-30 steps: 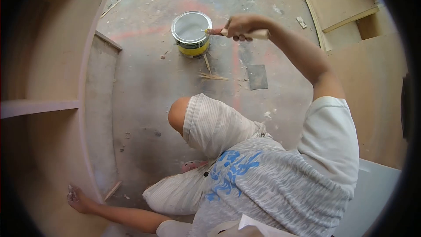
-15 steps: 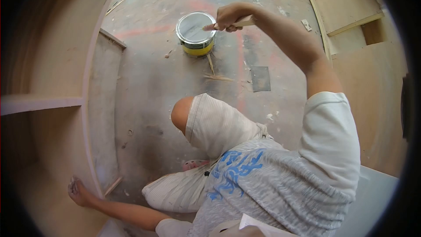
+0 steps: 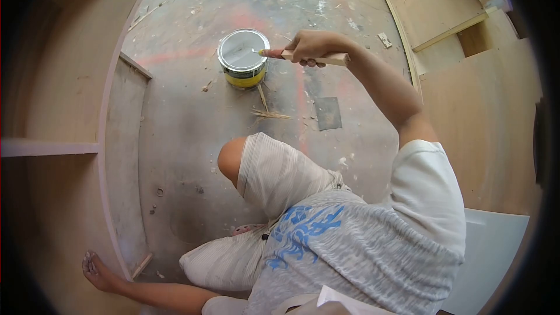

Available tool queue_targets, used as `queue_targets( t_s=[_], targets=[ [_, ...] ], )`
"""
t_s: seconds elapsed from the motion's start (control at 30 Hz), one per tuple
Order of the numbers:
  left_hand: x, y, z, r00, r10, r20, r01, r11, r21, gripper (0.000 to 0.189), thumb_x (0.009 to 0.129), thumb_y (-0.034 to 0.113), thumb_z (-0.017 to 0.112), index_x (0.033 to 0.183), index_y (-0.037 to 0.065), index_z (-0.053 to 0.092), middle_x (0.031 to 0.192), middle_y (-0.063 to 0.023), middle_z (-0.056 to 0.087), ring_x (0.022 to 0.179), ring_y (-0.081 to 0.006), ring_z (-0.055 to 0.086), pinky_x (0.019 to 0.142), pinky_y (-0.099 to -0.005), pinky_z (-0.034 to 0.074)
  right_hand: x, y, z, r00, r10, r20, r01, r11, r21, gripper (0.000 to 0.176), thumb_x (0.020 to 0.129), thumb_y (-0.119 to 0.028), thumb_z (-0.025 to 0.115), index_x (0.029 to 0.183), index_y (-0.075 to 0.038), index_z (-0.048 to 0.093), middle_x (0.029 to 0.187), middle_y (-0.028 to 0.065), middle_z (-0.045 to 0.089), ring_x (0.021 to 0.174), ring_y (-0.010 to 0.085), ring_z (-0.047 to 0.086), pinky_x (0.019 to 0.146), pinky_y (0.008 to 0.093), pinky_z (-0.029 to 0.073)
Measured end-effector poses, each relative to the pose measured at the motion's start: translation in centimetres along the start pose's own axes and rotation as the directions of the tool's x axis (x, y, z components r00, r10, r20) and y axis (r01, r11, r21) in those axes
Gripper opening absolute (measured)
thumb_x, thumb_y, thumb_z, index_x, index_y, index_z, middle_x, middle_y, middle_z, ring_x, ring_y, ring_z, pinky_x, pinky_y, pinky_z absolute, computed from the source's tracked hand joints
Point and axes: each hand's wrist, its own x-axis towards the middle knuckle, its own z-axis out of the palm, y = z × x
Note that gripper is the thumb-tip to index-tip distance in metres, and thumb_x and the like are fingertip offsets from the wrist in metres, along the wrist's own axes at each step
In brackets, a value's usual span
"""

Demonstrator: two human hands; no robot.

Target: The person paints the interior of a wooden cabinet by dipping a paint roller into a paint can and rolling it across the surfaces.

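Currently right hand [image 3: 312, 46] grips brush [image 3: 280, 54], tip in tin [image 3: 242, 58] at 12 o'clock. Left hand [image 3: 96, 271] flat on panel [image 3: 64, 210], seemingly uncoated.

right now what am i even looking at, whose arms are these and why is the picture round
There is no machine here. This is one camera worn on a person's head, looking down at their own body and arms. Its wide lens makes the picture round and bent.

The right hand is closed around a wooden-handled brush. The brush tip reaches over the open tin, which has a yellow band and pale liquid inside.

The left hand lies spread open on the plywood cabinet at lower left. The person crouches, with one bent knee in the middle of the picture.

On the dusty concrete floor near the tin lie a dark square sheet and some wood fibres.
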Motion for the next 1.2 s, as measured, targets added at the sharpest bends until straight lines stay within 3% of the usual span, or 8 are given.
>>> queue_targets(
  t_s=[0.27,0.33,0.67,0.73,0.97,1.03,1.13,1.2],
  targets=[
    [-0.5,0.2,0.1,1.0,0.029,0.006,-0.029,0.999,-0.031,0.025,0.085,0.003,0.063,0.106,-0.009,0.056,0.102,-0.0178,0.064,0.098,-0.0233,0.061,0.088,-0.0294,0.05,-3.9,-0.8,0.6,0.994,0.047,-0.094,-0.037,0.994,0.105,0.047,0.077,-0.009,0.056,0.125,-0.008,0.061,0.064,0.002,0.054,0.048,0.0094,0.048,0.039,0.0261,0.038],
    [0.0,0.3,0.2,0.997,0.014,0.075,-0.03,0.975,0.22,0.027,0.087,0.005,0.062,0.109,-0.009,0.055,0.105,-0.0182,0.063,0.099,-0.0234,0.061,0.089,-0.0304,0.049,-1.1,-0.5,1.8,0.994,0.068,-0.085,-0.069,0.998,0.003,0.046,0.077,-0.009,0.056,0.122,-0.007,0.062,0.063,0.002,0.054,0.048,0.0102,0.048,0.04,0.0272,0.039],
    [1.2,-1.3,0.5,0.993,0.031,0.111,-0.048,0.987,0.15,0.037,0.089,0.015,0.06,0.117,-0.008,0.053,0.114,-0.0188,0.061,0.103,-0.0244,0.061,0.091,-0.0323,0.047,-2.3,-0.1,1.2,0.995,-0.017,-0.103,0.019,1.0,0.022,0.044,0.077,-0.006,0.056,0.12,-0.004,0.062,0.06,0.0023,0.053,0.048,0.0102,0.049,0.042,0.0283,0.04],
    [1.6,-1.8,0.4,0.99,0.009,0.14,-0.048,0.959,0.279,0.037,0.089,0.014,0.061,0.117,-0.008,0.052,0.115,-0.0186,0.06,0.103,-0.0248,0.061,0.091,-0.033,0.047,0.6,1.1,2.3,0.988,-0.056,-0.143,0.077,0.986,0.148,0.014,0.074,-0.01,0.059,0.078,0.003,0.063,0.056,0.0064,0.056,0.049,0.0156,0.053,0.045,0.0328,0.043],
    [1.6,-3.4,0.8,0.981,0.05,0.189,-0.074,0.99,0.12,0.046,0.087,0.023,0.063,0.119,-0.008,0.051,0.115,-0.0197,0.06,0.104,-0.0272,0.06,0.093,-0.0343,0.045,-3.9,2.0,2.8,0.985,-0.051,-0.168,0.081,0.981,0.175,0.027,0.078,-0.01,0.058,0.102,-0.002,0.066,0.062,0.0031,0.056,0.049,0.0113,0.051,0.043,0.0282,0.043],
    [2.0,-3.6,0.9,0.993,0.014,0.117,-0.044,0.964,0.262,0.049,0.087,0.026,0.064,0.12,-0.008,0.051,0.116,-0.0203,0.06,0.106,-0.0286,0.059,0.094,-0.0348,0.044,-3.3,3.2,4.6,0.983,-0.061,-0.173,0.099,0.971,0.219,0.033,0.08,-0.013,0.057,0.111,-0.002,0.063,0.064,0.0012,0.055,0.05,0.0095,0.051,0.044,0.0271,0.043],
    [0.1,-1.3,1.1,0.995,-0.016,0.094,-0.023,0.916,0.399,0.051,0.086,0.027,0.065,0.121,-0.007,0.051,0.117,-0.0213,0.06,0.106,-0.0293,0.059,0.094,-0.0354,0.045,-0.6,7.2,8.4,0.889,-0.311,-0.336,0.26,0.947,-0.186,0.039,0.088,-0.031,0.054,0.111,0.0,0.056,0.091,0.0206,0.064,0.084,0.0327,0.062,0.076,0.0418,0.049],
    [-1.3,0.1,1.2,0.994,-0.028,0.101,-0.003,0.955,0.296,0.049,0.083,0.02,0.07,0.12,-0.006,0.05,0.117,-0.022,0.058,0.103,-0.03,0.059,0.088,-0.0372,0.049,-1.5,7.8,10.3,0.916,-0.191,-0.353,0.152,0.979,-0.135,0.055,0.092,-0.037,0.05,0.134,-0.002,0.043,0.108,0.0261,0.062,0.098,0.0397,0.06,0.083,0.0458,0.046]
  ],
)
